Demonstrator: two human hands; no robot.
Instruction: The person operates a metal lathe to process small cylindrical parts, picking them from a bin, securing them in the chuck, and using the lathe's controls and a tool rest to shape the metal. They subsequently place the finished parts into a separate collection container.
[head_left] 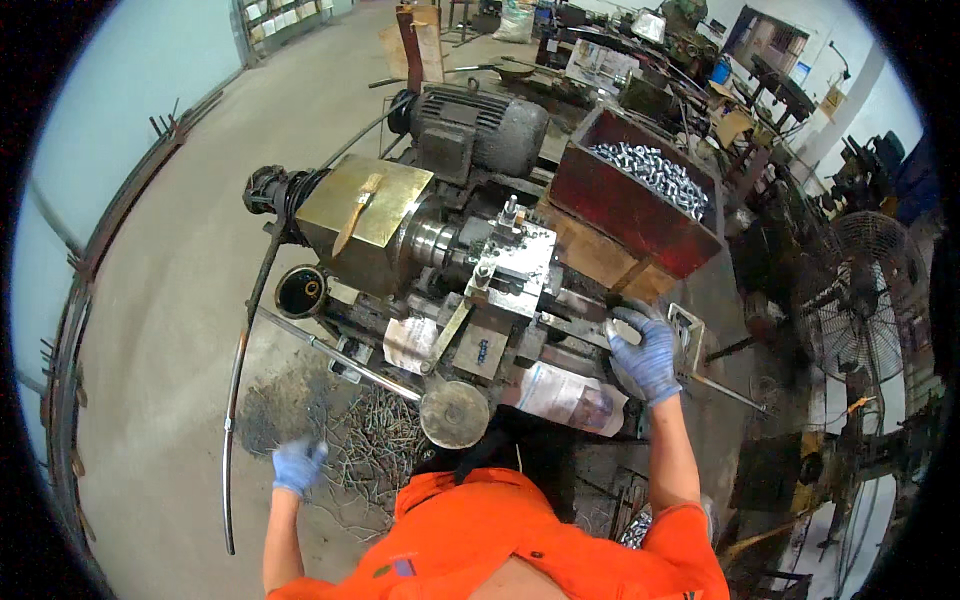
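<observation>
My right hand, in a blue work glove, is beside the right end of a small lathe-like machine. Its fingers are curved and apart from the thumb, near a flat metal bar; whether they touch it I cannot tell. My left hand, in a matching glove, hangs low at the left, above metal shavings on the floor. Motion smears its fingers. Between my hands are a round metal disc on a lever and a shiny long handle rod.
A dark red bin of small metal parts stands behind the machine. A brush lies on the brass-coloured cover, near a motor. Papers lie at the front. A floor fan stands right; a long rod juts out left.
</observation>
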